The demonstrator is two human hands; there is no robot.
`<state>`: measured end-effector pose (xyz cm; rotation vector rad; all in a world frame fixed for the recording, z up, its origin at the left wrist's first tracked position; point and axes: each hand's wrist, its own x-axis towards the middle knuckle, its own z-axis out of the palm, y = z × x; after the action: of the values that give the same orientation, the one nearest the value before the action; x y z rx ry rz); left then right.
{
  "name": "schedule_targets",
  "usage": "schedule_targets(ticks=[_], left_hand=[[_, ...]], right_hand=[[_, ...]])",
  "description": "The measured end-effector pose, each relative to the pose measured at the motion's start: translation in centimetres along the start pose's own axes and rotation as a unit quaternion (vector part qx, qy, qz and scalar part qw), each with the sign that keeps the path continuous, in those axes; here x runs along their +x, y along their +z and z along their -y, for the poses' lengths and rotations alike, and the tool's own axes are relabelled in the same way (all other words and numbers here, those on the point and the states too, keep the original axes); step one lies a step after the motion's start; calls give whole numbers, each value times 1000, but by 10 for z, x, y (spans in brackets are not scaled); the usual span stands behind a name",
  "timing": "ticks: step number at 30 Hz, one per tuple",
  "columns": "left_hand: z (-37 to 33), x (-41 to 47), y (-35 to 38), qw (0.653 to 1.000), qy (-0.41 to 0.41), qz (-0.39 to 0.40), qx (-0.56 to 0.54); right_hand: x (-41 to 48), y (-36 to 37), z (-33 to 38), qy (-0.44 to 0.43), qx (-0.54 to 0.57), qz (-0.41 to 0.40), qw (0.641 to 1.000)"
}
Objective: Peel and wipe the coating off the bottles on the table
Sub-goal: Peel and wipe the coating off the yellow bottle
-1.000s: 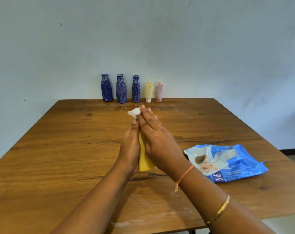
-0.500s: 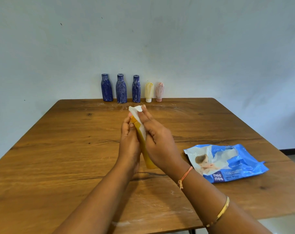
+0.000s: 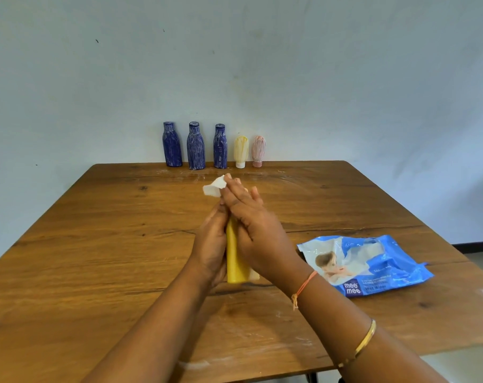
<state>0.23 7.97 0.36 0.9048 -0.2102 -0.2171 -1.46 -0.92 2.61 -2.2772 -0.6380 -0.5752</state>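
A yellow bottle (image 3: 235, 258) stands between my two hands at the middle of the wooden table (image 3: 96, 244). My left hand (image 3: 211, 244) grips its left side. My right hand (image 3: 251, 228) presses a white wipe (image 3: 214, 187) against the bottle's right side and top, fingers nearly straight; the wipe sticks out past my fingertips. The bottle's top is hidden by my hands. Along the far edge stand three blue coated bottles (image 3: 195, 145), a pale yellow tube (image 3: 240, 151) and a pink tube (image 3: 258, 150).
A blue pack of wet wipes (image 3: 372, 265) lies on the table to the right of my hands. White residue smears mark the wood near the far edge and the near edge. A plain wall rises behind the bottles.
My right hand slid the wipe along the yellow bottle, down and then back up to its top. The bottle tilted and came back upright between my hands.
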Motion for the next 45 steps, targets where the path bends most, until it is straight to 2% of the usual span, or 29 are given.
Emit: schedule_targets(ticks=[2,5,7,11,14,19,21,25,30,31,35,38,41,43,45], left_hand=[[0,-3,-1,1000,2,-13,9],[-1,-5,-6,995,20,-65,66],[0,-4,-7,990,41,-91,103],[4,2,-6,980,93,-114,135],[5,3,-5,975,108,-110,157],[11,1,-10,968,107,-140,181],[10,3,-9,965,109,-140,193],[7,3,-3,966,106,-127,201],[9,3,-6,955,106,-144,235],[10,3,-6,956,103,-143,233],[6,3,-1,970,91,-133,183],[1,4,1,983,59,-118,126],[3,6,-4,976,43,-165,133],[6,7,-6,965,52,-205,153],[8,8,-7,955,79,-221,181]], right_hand=[[0,1,-10,2,-42,4,999],[-2,-3,-18,71,-72,34,994],[-2,-4,-16,86,-76,44,992],[1,-3,1,1,-64,32,997],[-2,3,-4,-24,-112,16,993],[-3,-1,-11,85,-125,2,988],[-3,-1,-5,61,-127,6,990],[-6,12,-2,-32,-204,20,978],[-2,3,-8,60,-170,9,984],[-1,3,-5,59,-166,18,984],[-6,13,-2,-42,-196,19,979],[-6,11,-4,-13,-111,-17,994],[-6,7,-5,61,-1,-41,997],[-4,6,-6,144,106,-45,983],[-2,6,-5,221,226,-36,948]])
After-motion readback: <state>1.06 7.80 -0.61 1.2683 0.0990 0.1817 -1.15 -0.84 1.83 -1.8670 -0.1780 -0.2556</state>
